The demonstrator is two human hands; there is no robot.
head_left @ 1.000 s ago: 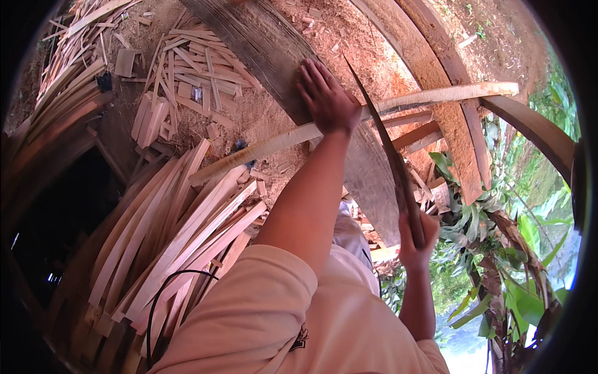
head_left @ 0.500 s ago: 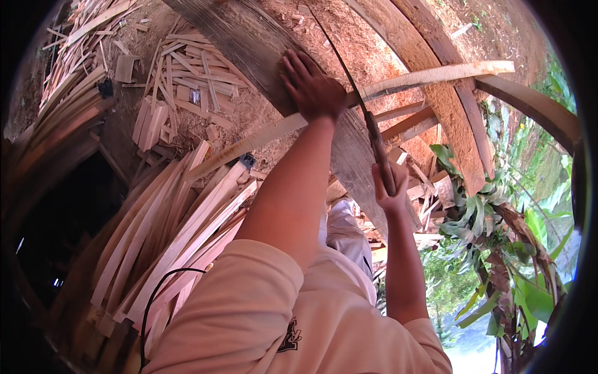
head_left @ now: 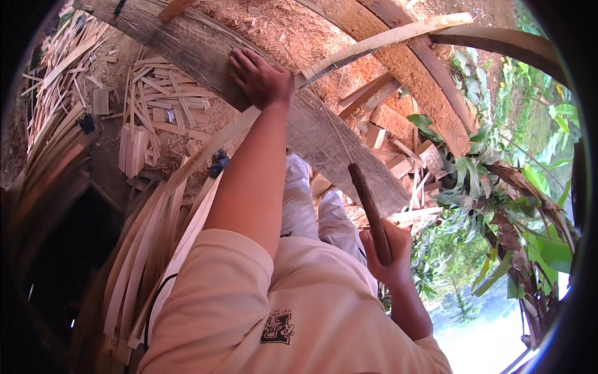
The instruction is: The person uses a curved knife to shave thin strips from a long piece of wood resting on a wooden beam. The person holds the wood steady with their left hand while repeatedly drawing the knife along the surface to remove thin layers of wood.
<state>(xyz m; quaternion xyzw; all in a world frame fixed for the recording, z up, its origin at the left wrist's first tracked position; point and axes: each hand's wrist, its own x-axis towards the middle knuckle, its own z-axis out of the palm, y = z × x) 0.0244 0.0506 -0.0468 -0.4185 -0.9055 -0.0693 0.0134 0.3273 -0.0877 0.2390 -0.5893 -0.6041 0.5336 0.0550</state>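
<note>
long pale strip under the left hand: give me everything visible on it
The bamboo strip is a long, thin, pale slat, flat and cream-coloured, looking freshly split. It runs from lower left, near a pile of similar slats, up across the grey wooden plank and on toward the upper right; the lens bends it into an arc. The left hand presses down on it where it crosses the plank. The right hand holds a dark-handled knife whose thin blade reaches up toward the strip; contact cannot be told.
</note>
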